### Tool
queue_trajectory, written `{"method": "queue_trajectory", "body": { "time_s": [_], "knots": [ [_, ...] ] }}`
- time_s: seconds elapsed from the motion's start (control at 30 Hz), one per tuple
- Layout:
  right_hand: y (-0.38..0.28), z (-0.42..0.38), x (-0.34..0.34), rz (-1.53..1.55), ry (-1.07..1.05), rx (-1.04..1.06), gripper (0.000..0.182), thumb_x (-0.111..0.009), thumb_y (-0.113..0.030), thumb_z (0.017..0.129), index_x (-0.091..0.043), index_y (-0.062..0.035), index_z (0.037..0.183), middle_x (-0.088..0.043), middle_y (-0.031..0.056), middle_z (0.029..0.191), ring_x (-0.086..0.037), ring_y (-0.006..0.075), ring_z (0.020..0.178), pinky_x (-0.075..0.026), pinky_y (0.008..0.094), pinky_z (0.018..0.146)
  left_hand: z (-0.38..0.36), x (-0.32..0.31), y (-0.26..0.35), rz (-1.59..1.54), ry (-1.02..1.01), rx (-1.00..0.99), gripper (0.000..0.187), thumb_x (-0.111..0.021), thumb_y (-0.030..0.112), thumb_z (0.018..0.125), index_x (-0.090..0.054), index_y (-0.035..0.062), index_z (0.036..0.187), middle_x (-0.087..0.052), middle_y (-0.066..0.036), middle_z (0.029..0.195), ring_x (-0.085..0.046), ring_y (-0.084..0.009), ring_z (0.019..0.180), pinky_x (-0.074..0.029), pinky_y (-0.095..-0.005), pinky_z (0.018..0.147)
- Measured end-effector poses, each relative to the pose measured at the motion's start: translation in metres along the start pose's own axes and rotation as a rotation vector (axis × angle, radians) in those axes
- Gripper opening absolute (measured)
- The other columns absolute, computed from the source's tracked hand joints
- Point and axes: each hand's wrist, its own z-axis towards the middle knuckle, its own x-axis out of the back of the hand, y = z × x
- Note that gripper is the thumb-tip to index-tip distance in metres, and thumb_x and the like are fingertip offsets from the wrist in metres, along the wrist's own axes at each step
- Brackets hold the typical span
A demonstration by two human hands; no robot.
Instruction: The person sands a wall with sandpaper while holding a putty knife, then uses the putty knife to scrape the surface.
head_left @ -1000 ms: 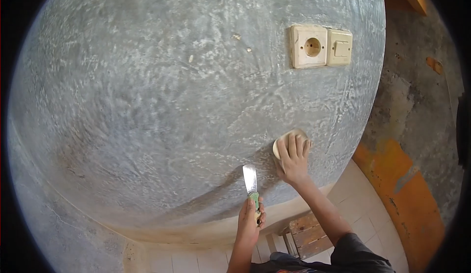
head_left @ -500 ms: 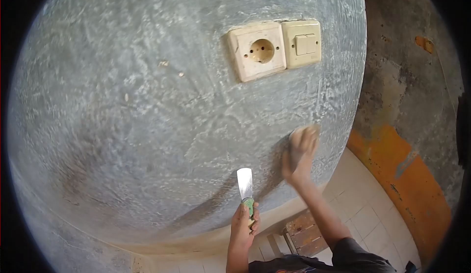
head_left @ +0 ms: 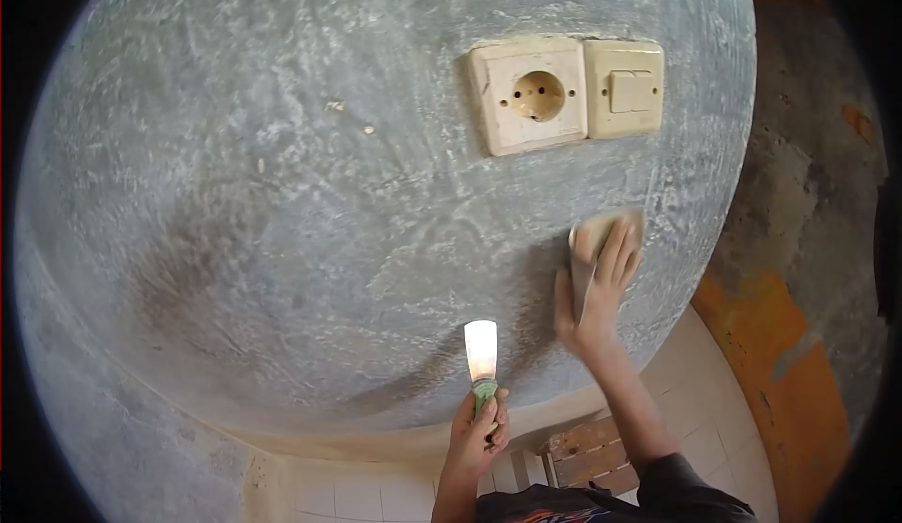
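My left hand [head_left: 481, 431] is wrapped round the green handle of a putty knife [head_left: 481, 352], its shiny blade pointing up in front of the wall. Against the grey, patchy wall [head_left: 376, 241], my right hand [head_left: 601, 283] presses a thin, pale sheet [head_left: 584, 241] that looks like sandpaper, with the fingers stretched up over it. The sheet curls out between thumb and fingers. Above the right hand sit a socket [head_left: 537, 96] and a light switch [head_left: 625, 89], side by side on the wall.
Below, a small wooden stool [head_left: 587, 452] stands on the pale tiled floor [head_left: 700, 410]. At the right is another wall [head_left: 799, 203], grey with orange paint low down. The worked wall ends in a vertical edge at the right.
The view has shifted, so the socket and switch appear further right. My right hand has moved slightly up and right with the sheet. My left hand still holds the putty knife.
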Motion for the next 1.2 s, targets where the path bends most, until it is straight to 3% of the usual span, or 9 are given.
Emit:
{"method": "queue_trajectory", "body": {
  "time_s": [0.13,0.37,0.57,0.73,0.83,1.0,1.1,1.13,1.2],
  "knots": [
    [-0.021,0.040,0.013,0.108,0.062,0.083,0.062,-0.058,-0.016,0.086,-0.035,-0.0087,0.144,-0.016,0.0398,0.145,-0.011,0.0585,0.135,-0.008,0.0732,0.101,-0.009,0.005,0.004,0.017,0.138,-0.049,0.033,-0.044,0.030,0.100,-0.051,0.0038,0.120,-0.048,-0.003,0.074,-0.043,-0.0096,0.051,-0.032,-0.0219,0.040],
    [-0.039,-0.106,-0.067,0.007,-0.197,0.033,0.064,-0.064,-0.022,0.082,-0.042,-0.0038,0.139,-0.018,0.0413,0.143,-0.015,0.0585,0.134,-0.008,0.0727,0.102,-0.020,0.039,0.013,-0.009,0.214,-0.138,0.039,-0.042,0.036,0.101,-0.048,0.0029,0.122,-0.048,-0.002,0.070,-0.045,-0.0096,0.048,-0.033,-0.0216,0.040],
    [-0.077,0.031,-0.021,-0.047,0.046,0.085,0.059,-0.058,-0.021,0.087,-0.040,-0.0037,0.140,-0.018,0.0364,0.147,-0.013,0.0526,0.138,-0.008,0.0703,0.104,-0.031,0.073,0.027,-0.188,0.119,-0.101,0.039,-0.038,0.034,0.101,-0.052,0.0008,0.116,-0.048,-0.003,0.068,-0.037,-0.0099,0.044,-0.029,-0.0223,0.039],
    [-0.101,-0.025,-0.059,-0.236,-0.250,0.612,0.066,-0.063,-0.031,0.083,-0.041,-0.0075,0.140,-0.037,0.0285,0.138,-0.041,0.0429,0.123,-0.021,0.0681,0.099,-0.042,0.102,0.060,-0.209,0.097,-0.065,0.039,-0.038,0.032,0.101,-0.051,-0.0008,0.116,-0.049,-0.004,0.068,-0.038,-0.0100,0.043,-0.027,-0.0232,0.037],
    [-0.122,-0.017,-0.055,-0.105,-0.249,0.513,0.067,-0.063,-0.030,0.082,-0.041,-0.0045,0.139,-0.037,0.0281,0.138,-0.041,0.0434,0.122,-0.023,0.0674,0.098,-0.045,0.122,0.080,-0.169,0.030,-0.082,0.039,-0.039,0.032,0.101,-0.051,-0.0017,0.116,-0.050,-0.004,0.069,-0.038,-0.0102,0.043,-0.028,-0.0234,0.036],
    [-0.174,0.074,-0.032,-0.119,0.205,0.331,0.064,-0.064,-0.025,0.080,-0.042,0.0024,0.133,-0.040,0.0277,0.135,-0.042,0.0439,0.120,-0.029,0.0613,0.096,-0.055,0.148,0.111,-0.148,0.018,-0.022,0.040,-0.042,0.034,0.100,-0.050,-0.0021,0.117,-0.050,-0.004,0.069,-0.040,-0.0102,0.044,-0.030,-0.0230,0.037],
    [-0.220,0.052,-0.050,-0.406,-0.246,0.595,0.061,-0.059,-0.022,0.080,-0.043,0.0031,0.133,-0.044,0.0252,0.132,-0.043,0.0414,0.119,-0.033,0.0564,0.095,-0.060,0.168,0.124,-0.126,-0.006,-0.022,0.042,-0.042,0.036,0.099,-0.050,-0.0023,0.117,-0.050,-0.004,0.069,-0.041,-0.0102,0.044,-0.030,-0.0227,0.036],
    [-0.221,0.041,-0.060,-0.287,-0.187,0.936,0.061,-0.057,-0.021,0.080,-0.042,0.0036,0.134,-0.046,0.0229,0.130,-0.044,0.0379,0.118,-0.036,0.0538,0.093,-0.061,0.173,0.128,-0.116,-0.016,-0.024,0.043,-0.042,0.037,0.099,-0.049,-0.0024,0.117,-0.050,-0.004,0.068,-0.041,-0.0103,0.044,-0.030,-0.0225,0.036],
    [-0.227,0.050,-0.062,-0.243,-0.229,0.974,0.057,-0.055,-0.017,0.084,-0.041,0.0036,0.135,-0.046,0.0226,0.133,-0.042,0.0386,0.123,-0.036,0.0538,0.095,-0.066,0.181,0.141,-0.080,-0.017,-0.012,0.044,-0.042,0.037,0.099,-0.049,-0.0026,0.117,-0.049,-0.004,0.068,-0.041,-0.0103,0.043,-0.030,-0.0222,0.035]
  ]
}}
